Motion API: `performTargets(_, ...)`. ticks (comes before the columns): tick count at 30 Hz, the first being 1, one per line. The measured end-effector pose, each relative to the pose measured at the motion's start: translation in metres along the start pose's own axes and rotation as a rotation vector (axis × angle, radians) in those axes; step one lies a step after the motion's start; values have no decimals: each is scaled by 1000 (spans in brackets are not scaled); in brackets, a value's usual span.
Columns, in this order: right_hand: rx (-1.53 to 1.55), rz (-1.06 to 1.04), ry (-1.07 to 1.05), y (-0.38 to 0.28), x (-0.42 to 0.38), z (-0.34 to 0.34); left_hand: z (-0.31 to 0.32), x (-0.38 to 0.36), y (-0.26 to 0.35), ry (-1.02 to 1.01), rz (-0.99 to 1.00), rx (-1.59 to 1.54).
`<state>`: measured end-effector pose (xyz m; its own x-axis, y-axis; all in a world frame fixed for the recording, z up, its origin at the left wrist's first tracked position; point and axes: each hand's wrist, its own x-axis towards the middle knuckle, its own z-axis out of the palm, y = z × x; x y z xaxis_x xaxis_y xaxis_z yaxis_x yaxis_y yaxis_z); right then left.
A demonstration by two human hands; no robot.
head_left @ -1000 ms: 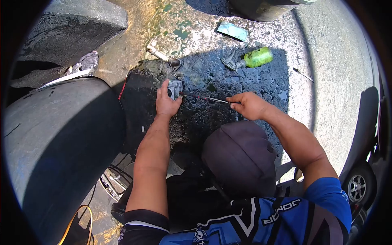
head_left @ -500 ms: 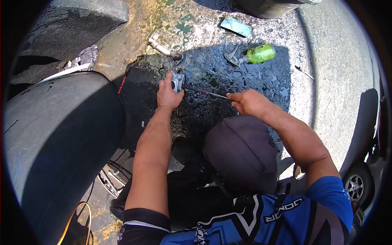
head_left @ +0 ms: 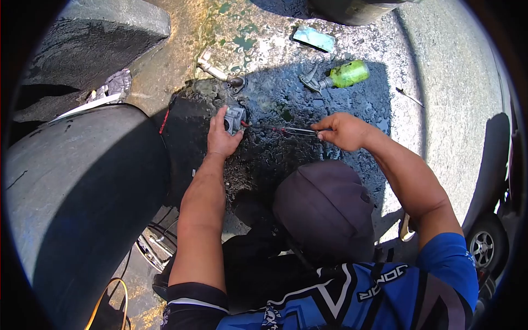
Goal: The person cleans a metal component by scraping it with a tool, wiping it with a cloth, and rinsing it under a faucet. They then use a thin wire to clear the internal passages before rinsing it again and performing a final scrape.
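My left hand (head_left: 221, 142) grips a small grey cast-metal part (head_left: 235, 116) with a round opening, just above the wet, dark ground. In my right hand (head_left: 347, 132) is the looped wire handle of a thin brush (head_left: 291, 131), pinched between thumb and fingers. The brush runs left towards the metal part, and a red tip shows at the part's right side. How far the tip goes into the part cannot be made out. Beyond my left hand lies a pipe fitting (head_left: 217, 72) with a flanged end.
A yellow-green spray bottle (head_left: 350, 73) lies on its side beyond my right hand. Behind it rests a light-blue block (head_left: 313, 39). A large black rounded container (head_left: 93, 181) takes up the left side. A dark cap (head_left: 324, 212) is close in front of me.
The metal part has turned a little in my left hand. My right hand has shifted slightly right with the brush, and more of its looped handle shows.
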<state>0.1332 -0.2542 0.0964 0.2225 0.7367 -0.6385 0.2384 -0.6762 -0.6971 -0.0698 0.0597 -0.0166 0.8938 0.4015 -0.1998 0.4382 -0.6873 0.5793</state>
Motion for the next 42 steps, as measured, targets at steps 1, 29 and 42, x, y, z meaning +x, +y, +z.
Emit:
performTargets(1,-65,-66,71,-11,10,8,0,2,1,-27,8,5)
performTargets(29,-234,-76,-37,-40,11,-36,-9,12,14,-83,-105,95)
performTargets(42,-629,-13,22,-89,-4,-20,-14,39,48,-197,-373,152)
